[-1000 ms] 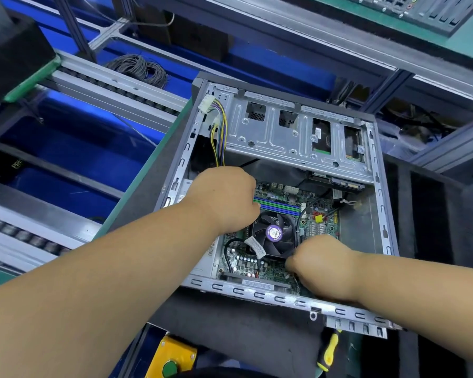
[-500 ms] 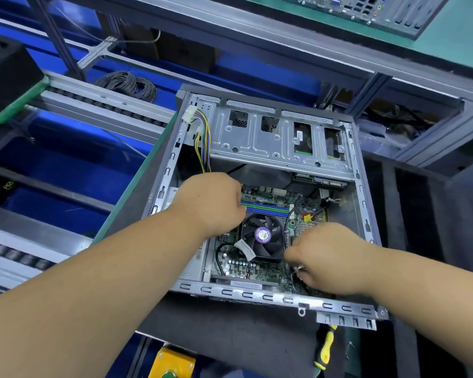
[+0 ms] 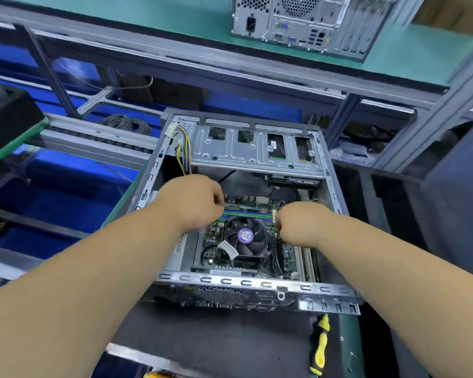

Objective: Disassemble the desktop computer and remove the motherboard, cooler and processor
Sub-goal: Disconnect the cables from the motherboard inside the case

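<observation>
Seen from above, looking down into an opened computer case [image 3: 322, 175] lying on its side on a dark bench mat [image 3: 230, 339].

Far left: blue bins under a metal frame, a coil of grey wire [image 3: 126, 123] behind.

Left hand [image 3: 194, 203] inside the case at the fan's upper left corner, fingers curled tight as if pinching something small; exactly what is hidden.

Centre: round black cooler fan [image 3: 245, 237] with a purple label, mounted on the green motherboard [image 3: 213, 241], both seated in the case. Processor hidden beneath the cooler, presumably.

Right hand [image 3: 298, 225] at the fan's upper right corner, fingers likewise curled, apparently on a white fastener or plug.

Lower right: yellow-handled screwdriver [image 3: 320, 347] lying on the mat.

Side panel off; cooler, processor and board all yet to come out.
</observation>
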